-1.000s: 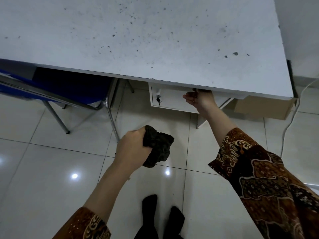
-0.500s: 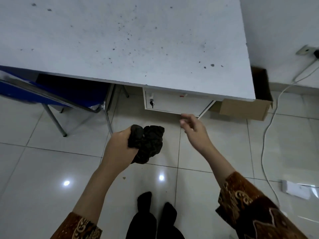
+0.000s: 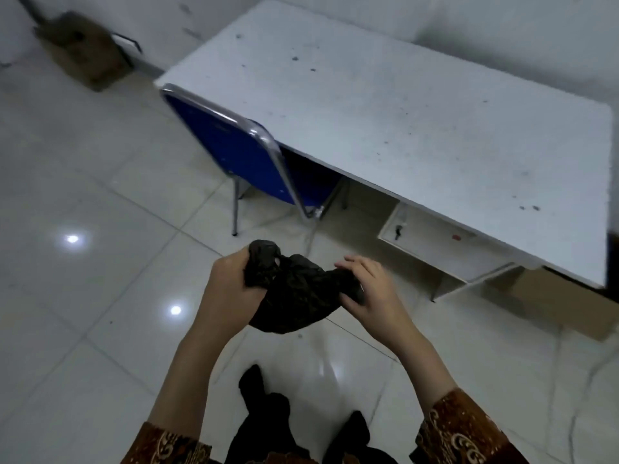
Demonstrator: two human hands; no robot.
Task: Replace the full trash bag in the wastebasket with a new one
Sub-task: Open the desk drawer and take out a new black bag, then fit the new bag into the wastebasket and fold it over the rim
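Left hand closed in a fist around one end of a crumpled black trash bag; right hand pinching the other end, thumb underneath, fingers partly spread above. The bag is bunched into a wad between the two hands, held in the air above the tiled floor, touching nothing else. It looks empty and unopened — most likely the new liner, though that is a judgement from its small size. Below the hands, dark-clad feet on the tiles. Beyond, a blue chair with a metal frame is pushed part-way under a white tabletop speckled with dark spots; a drawer unit with a key in its lock hangs beneath the right side. A cardboard box sits by the far wall, blurred. No wastebasket in view, and no full bag either, so whether the old one is already out cannot be told. Left to do, as far as shown: shake the bag open, reach the bin, fit it over the rim.
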